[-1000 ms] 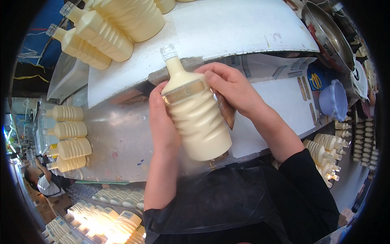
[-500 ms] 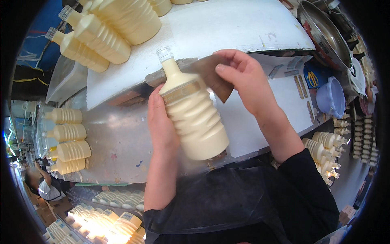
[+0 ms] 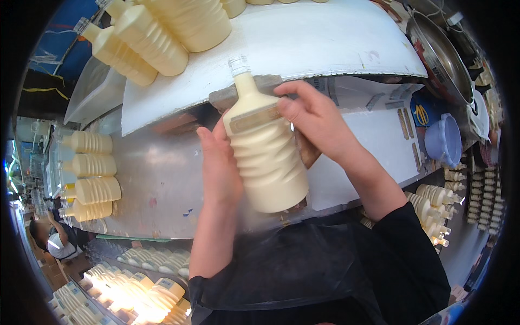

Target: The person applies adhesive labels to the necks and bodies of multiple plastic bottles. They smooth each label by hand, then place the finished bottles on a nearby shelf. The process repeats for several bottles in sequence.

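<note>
A cream-coloured bottle (image 3: 268, 168) with wavy ridges and a clear threaded neck stands tilted in front of me. A tan band or strip (image 3: 254, 118) crosses its shoulder. My left hand (image 3: 219, 173) supports the bottle from its left side, fingers partly hidden behind it and thumb raised off it. At the right end of the band, my right hand (image 3: 311, 116) presses its thumb and fingertips by the shoulder. A brown flat piece (image 3: 307, 150) sticks out below that hand, beside the bottle; the hand is closed on it.
Several cream bottles (image 3: 151, 40) stand on the white board (image 3: 303, 46) at the back. More lie along the metal table's left edge (image 3: 97, 162). Right are brown strips (image 3: 403, 124), yellow-handled scissors (image 3: 421, 115), a lilac bucket (image 3: 443, 141) and a metal pan (image 3: 441, 59). A person (image 3: 57, 238) is far left.
My right hand has moved in against the bottle's shoulder, taking the brown piece down beside the bottle. My left thumb has lifted away from the bottle.
</note>
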{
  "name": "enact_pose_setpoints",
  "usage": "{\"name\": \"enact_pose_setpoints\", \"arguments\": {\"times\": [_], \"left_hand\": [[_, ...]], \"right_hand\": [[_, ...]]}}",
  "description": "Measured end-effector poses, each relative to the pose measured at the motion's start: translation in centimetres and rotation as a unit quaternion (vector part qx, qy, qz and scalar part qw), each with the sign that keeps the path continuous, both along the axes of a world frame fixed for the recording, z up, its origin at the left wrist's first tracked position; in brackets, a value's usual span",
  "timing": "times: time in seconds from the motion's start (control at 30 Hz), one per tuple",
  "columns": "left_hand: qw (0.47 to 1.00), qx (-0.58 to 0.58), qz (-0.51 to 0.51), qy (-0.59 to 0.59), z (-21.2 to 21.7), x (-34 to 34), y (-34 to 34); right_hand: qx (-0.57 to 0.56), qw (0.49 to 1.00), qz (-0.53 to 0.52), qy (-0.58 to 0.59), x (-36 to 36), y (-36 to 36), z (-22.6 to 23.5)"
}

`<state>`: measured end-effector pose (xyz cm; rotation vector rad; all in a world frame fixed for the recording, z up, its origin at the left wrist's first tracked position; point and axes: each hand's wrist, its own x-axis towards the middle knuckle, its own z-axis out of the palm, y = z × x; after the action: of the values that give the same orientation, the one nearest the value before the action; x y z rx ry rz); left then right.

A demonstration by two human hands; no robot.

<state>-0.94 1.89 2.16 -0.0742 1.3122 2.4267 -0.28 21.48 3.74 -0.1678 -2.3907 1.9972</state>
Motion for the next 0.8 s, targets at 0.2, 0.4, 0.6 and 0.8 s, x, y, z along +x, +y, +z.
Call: {"name": "enact_pose_setpoints", "arguments": {"times": [0.2,0.4,0.6,0.8], "left_hand": [[0.993,-0.101,0.048,0.027,-0.5,-0.7,-0.6],[0.982,-0.17,0.05,0.066,-1.1,-1.3,0.1],[0.979,-0.179,0.058,0.081,-1.9,-1.6,-0.1],[0.973,-0.194,0.066,0.107,-2.3,-1.7,-0.2]], "right_hand": [[0.155,0.985,0.014,-0.074,-0.9,-1.4,1.8],[0.19,0.98,-0.001,-0.063,-0.9,-1.9,1.7],[0.181,0.982,-0.006,-0.057,-0.7,-2.1,1.7],[0.166,0.986,-0.018,-0.013,-0.7,-2.3,1.1]]}}
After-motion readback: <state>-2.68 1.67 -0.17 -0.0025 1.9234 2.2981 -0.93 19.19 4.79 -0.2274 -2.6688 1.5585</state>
